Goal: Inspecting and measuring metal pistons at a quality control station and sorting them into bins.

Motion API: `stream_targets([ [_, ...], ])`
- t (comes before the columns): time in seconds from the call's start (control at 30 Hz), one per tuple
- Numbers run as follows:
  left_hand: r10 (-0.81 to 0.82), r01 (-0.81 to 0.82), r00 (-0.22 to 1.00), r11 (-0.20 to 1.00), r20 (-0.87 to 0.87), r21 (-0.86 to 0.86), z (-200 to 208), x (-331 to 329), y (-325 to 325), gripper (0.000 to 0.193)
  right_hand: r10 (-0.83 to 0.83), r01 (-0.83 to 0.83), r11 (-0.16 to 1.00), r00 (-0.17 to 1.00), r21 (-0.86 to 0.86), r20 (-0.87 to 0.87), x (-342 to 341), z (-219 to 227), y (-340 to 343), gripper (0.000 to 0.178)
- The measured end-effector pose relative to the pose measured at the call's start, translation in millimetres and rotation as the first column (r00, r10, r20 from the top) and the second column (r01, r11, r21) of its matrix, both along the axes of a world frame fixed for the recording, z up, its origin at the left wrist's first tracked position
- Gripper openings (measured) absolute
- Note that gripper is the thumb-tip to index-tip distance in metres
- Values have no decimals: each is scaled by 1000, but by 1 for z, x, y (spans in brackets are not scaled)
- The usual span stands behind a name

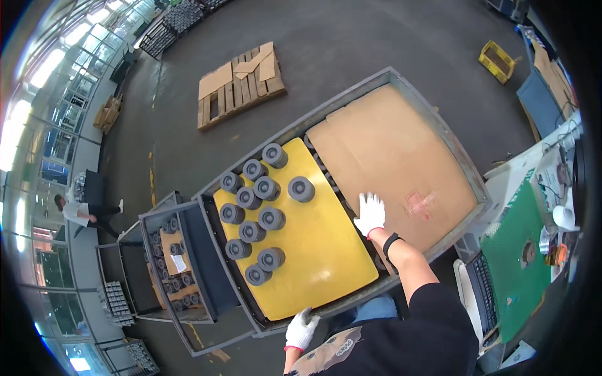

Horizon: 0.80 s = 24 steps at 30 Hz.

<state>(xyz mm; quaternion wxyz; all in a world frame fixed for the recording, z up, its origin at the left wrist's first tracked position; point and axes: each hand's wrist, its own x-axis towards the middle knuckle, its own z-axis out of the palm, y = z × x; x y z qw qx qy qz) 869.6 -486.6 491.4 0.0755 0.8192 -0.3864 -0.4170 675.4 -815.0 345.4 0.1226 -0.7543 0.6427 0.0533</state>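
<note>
My right hand (370,215), in a white glove with a red cuff, lies on the near left edge of a brown cardboard sheet (389,150), its fingers stretched out and holding nothing. At the near rim of a large grey metal bin (433,116) is my left hand (302,329), gloved alike; its fingers look apart, and nothing shows in them. Beside it a yellow sheet (320,244) covers the bin's left part. Several dark grey ring-shaped parts (271,219) stand on this sheet, mostly in rows toward its left side, one apart (301,189).
Left of the bin stands a metal-framed cart (210,263) with more grey parts and cardboard. A wooden pallet (241,88) lies beyond. On the right is a green-topped bench (520,263) with a keyboard (481,291). A yellow crate (497,61) lies far right; a person (78,213) walks far left.
</note>
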Motion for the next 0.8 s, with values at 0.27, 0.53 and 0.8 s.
stream_targets([
  [0.27,26,-26,1000,990,-1,142,2,-8,-16,60,238,-227,963,969,144,-66,27,9,-52,80],
  [0.53,77,-84,993,993,95,80,35,-10,-41,57,159,-158,986,987,-62,21,26,27,-64,63],
  [0.8,65,-64,989,998,135,-16,22,-7,-26,57,-43,45,999,986,-13,160,-21,98,-64,55],
])
